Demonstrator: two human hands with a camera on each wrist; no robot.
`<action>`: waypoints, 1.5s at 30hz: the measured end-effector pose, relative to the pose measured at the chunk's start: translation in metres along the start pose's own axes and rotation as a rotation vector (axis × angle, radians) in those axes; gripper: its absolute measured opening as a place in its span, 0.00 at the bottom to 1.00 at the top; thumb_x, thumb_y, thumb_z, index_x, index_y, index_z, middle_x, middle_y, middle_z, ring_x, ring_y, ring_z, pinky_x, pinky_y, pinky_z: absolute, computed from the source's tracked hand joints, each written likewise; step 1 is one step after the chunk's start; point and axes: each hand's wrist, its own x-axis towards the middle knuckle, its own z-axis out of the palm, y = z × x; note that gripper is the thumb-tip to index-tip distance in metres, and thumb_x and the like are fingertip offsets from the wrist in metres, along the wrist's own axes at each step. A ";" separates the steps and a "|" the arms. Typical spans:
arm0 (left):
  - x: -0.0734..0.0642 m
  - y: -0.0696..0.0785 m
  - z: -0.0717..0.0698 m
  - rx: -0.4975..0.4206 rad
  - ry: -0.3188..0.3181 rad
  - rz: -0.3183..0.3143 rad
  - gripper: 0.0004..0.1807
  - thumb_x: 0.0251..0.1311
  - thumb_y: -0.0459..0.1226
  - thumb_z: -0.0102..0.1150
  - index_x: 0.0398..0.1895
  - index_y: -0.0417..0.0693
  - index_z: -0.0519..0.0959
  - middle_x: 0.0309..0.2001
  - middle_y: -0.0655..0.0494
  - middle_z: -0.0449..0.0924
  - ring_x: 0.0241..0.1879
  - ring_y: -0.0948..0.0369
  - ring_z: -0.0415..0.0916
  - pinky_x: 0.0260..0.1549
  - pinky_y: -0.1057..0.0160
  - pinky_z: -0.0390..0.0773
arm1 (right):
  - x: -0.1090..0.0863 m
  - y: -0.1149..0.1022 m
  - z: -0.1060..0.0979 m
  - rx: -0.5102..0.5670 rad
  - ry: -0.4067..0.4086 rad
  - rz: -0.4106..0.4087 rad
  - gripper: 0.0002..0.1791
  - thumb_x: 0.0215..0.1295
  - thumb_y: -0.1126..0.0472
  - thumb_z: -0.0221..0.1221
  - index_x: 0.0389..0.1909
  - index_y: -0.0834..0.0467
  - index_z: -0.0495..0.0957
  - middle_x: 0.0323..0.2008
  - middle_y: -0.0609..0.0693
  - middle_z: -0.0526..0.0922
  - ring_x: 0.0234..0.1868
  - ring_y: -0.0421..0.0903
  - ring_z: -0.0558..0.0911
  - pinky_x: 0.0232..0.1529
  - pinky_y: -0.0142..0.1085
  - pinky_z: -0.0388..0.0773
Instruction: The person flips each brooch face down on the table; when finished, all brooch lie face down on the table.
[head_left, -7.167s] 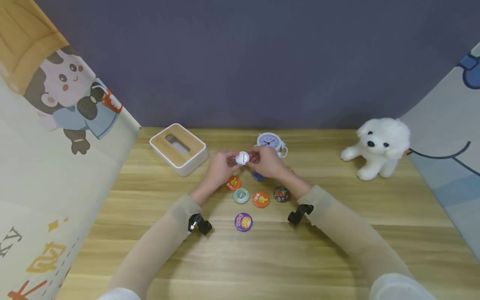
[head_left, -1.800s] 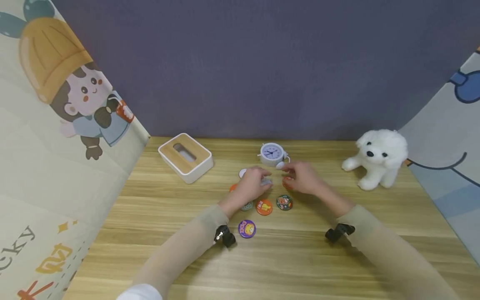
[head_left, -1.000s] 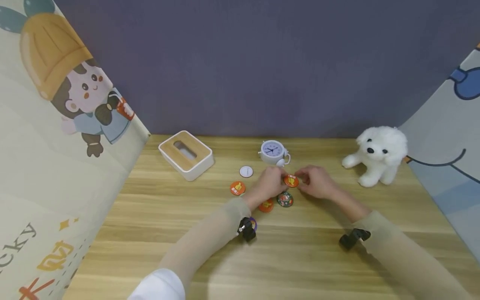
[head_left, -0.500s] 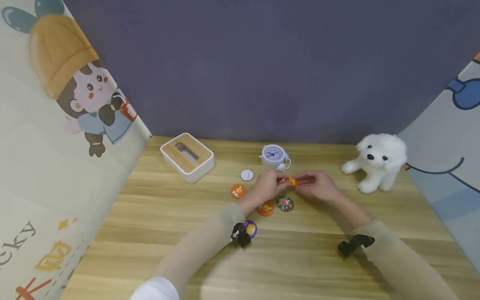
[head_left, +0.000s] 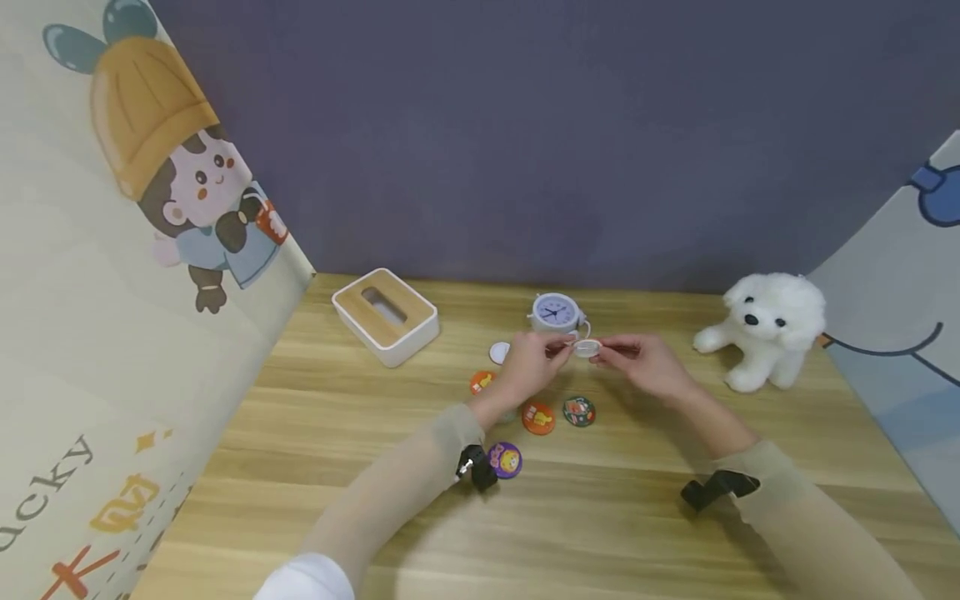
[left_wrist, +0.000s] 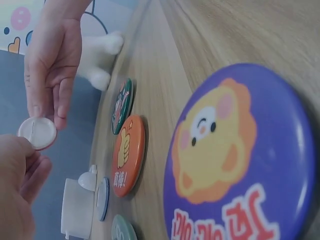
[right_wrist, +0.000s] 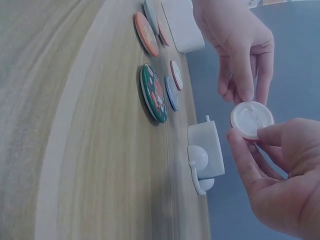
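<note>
Both hands pinch one button badge (head_left: 587, 348) between them, raised above the table in front of the alarm clock. Its white back with the pin faces up, and a thin red rim shows in the right wrist view. My left hand (head_left: 528, 367) has thumb and fingers on the badge's left edge; my right hand (head_left: 648, 367) grips the opposite edge. Below lie an orange thumbs-up badge (head_left: 538, 418), a dark green badge (head_left: 579, 411) and a purple lion badge (head_left: 506, 460). A second orange badge (head_left: 482, 382) and a white-backed badge (head_left: 498, 353) are partly behind my left hand.
A white alarm clock (head_left: 555, 312) stands just behind the hands. At the back left is a white box with a wooden lid (head_left: 360, 308); a white plush dog (head_left: 768, 329) sits at the right. The right wrist view also shows a blue-rimmed badge (right_wrist: 172, 93).
An earlier white-backed badge was put down on the table. Both hands then took up an orange badge near the clock and turned it from its printed face to its white back.
</note>
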 end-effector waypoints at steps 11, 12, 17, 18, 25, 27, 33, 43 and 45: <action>0.001 0.002 -0.003 -0.044 -0.048 0.024 0.23 0.63 0.31 0.73 0.62 0.35 0.83 0.47 0.42 0.92 0.41 0.54 0.92 0.43 0.76 0.87 | 0.005 -0.009 0.000 -0.102 0.031 -0.059 0.20 0.78 0.64 0.60 0.62 0.74 0.79 0.50 0.72 0.88 0.40 0.44 0.92 0.47 0.39 0.92; 0.002 0.002 -0.003 -0.036 -0.050 0.025 0.23 0.63 0.31 0.74 0.61 0.35 0.83 0.47 0.42 0.92 0.41 0.54 0.92 0.43 0.76 0.87 | 0.005 -0.009 0.000 -0.102 0.030 -0.064 0.20 0.78 0.65 0.60 0.62 0.74 0.78 0.49 0.72 0.88 0.40 0.43 0.92 0.46 0.39 0.92; 0.001 0.000 -0.001 -0.009 -0.088 0.007 0.21 0.64 0.35 0.75 0.58 0.38 0.86 0.51 0.43 0.91 0.42 0.55 0.92 0.44 0.76 0.86 | 0.007 -0.007 0.001 -0.097 -0.009 -0.081 0.19 0.78 0.67 0.59 0.64 0.73 0.77 0.43 0.70 0.89 0.37 0.46 0.91 0.42 0.40 0.92; 0.001 0.000 -0.001 -0.006 -0.099 -0.001 0.20 0.64 0.35 0.75 0.58 0.39 0.86 0.52 0.43 0.91 0.43 0.55 0.92 0.44 0.76 0.86 | 0.007 -0.006 0.001 -0.098 -0.018 -0.083 0.19 0.78 0.67 0.58 0.64 0.72 0.77 0.42 0.69 0.89 0.37 0.47 0.91 0.41 0.40 0.92; -0.001 -0.002 0.001 0.005 -0.139 -0.021 0.19 0.67 0.36 0.72 0.59 0.38 0.85 0.53 0.43 0.89 0.45 0.54 0.91 0.47 0.72 0.88 | 0.006 0.000 0.002 -0.188 -0.046 -0.129 0.23 0.70 0.68 0.67 0.63 0.72 0.78 0.44 0.66 0.89 0.39 0.44 0.89 0.41 0.31 0.89; -0.002 -0.003 0.001 0.010 -0.151 -0.024 0.19 0.67 0.36 0.72 0.59 0.38 0.85 0.53 0.43 0.89 0.46 0.54 0.91 0.48 0.71 0.88 | 0.006 0.002 0.002 -0.233 -0.057 -0.156 0.26 0.66 0.67 0.71 0.63 0.71 0.79 0.44 0.64 0.89 0.39 0.42 0.88 0.42 0.27 0.88; -0.004 -0.004 0.005 0.058 -0.205 -0.037 0.19 0.68 0.37 0.71 0.59 0.40 0.86 0.53 0.45 0.89 0.48 0.55 0.90 0.49 0.72 0.87 | 0.006 0.009 0.003 -0.394 -0.030 -0.263 0.24 0.61 0.66 0.76 0.57 0.67 0.84 0.41 0.59 0.90 0.39 0.45 0.89 0.41 0.29 0.88; -0.004 -0.007 0.019 0.158 -0.223 0.008 0.13 0.67 0.39 0.72 0.52 0.46 0.89 0.47 0.52 0.92 0.43 0.61 0.88 0.44 0.75 0.83 | 0.003 0.011 0.003 -0.622 -0.017 -0.327 0.21 0.57 0.63 0.78 0.51 0.66 0.88 0.35 0.53 0.87 0.36 0.45 0.84 0.36 0.32 0.84; -0.004 -0.005 0.021 0.182 -0.235 0.009 0.12 0.66 0.39 0.73 0.50 0.47 0.90 0.45 0.53 0.92 0.42 0.62 0.88 0.44 0.75 0.84 | 0.003 0.012 0.003 -0.639 -0.028 -0.334 0.20 0.56 0.63 0.77 0.49 0.66 0.88 0.34 0.53 0.87 0.35 0.44 0.84 0.36 0.32 0.83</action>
